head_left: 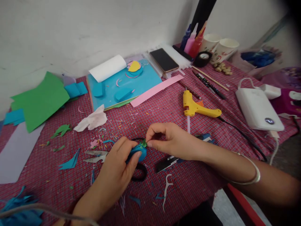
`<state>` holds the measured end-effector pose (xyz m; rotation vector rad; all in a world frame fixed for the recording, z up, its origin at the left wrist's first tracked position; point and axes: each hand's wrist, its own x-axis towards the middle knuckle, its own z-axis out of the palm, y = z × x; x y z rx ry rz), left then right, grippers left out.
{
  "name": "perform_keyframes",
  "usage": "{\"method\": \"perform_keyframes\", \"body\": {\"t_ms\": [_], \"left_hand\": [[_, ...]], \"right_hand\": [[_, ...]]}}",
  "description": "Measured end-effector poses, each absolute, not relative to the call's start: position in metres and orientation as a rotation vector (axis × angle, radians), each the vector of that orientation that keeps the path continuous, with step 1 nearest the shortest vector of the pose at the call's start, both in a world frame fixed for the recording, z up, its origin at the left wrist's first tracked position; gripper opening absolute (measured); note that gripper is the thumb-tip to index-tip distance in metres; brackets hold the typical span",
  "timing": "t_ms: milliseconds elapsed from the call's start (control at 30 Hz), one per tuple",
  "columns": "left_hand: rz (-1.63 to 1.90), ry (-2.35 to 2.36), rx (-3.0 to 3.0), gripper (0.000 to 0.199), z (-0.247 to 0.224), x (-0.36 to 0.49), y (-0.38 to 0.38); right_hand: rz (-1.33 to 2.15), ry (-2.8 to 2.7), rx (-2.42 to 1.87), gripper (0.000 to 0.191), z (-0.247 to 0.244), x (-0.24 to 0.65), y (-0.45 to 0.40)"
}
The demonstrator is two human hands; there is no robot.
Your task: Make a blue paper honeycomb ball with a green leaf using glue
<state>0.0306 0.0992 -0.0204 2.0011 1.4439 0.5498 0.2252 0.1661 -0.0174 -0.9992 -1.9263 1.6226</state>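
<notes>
We have a small blue piece [144, 153] in both hands, just above the desk [211, 130], nearer its front edge than the wall. Our left hand [121, 157] has its grip closed on the blue piece, thumb on top and fingers curled around the far side. Our right hand [175, 142] has its grip pinched tight, thumb against fingertip, on the green tip [144, 143] at the blue piece's end.

Room beneath us is tight: scissors [95, 156] lie under our left hand, blades pointing to the left edge, and a cutter [166, 164] lies below our right wrist. Toward the front edge, checked cloth shows around a white floss pick [166, 188]. Beyond our right hand stands a yellow glue gun [199, 109], its cord trailing toward the right edge, where a white power bank [257, 108] sits.

Along the back edge, a blue sheet [145, 78] and a phone [164, 59] lie near the wall; paper cups [224, 48] fill the back right. Green paper [43, 99] spreads across the back left corner, and blue scraps [22, 208] bunch at the front left.
</notes>
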Motion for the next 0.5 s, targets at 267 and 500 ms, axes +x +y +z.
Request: {"method": "perform_keyframes", "body": {"t_ms": [267,500], "left_hand": [[0.732,1.588,1.244,0.024,-0.025,0.026,0.098],[0.942,1.490,0.819,0.032,-0.030,0.023,0.113]], "right_hand": [[1.227,-2.225,-0.994,0.009,-0.025,0.231,0.170],[0.631,-2.586,-0.957,0.017,-0.012,0.244,0.181]]}}
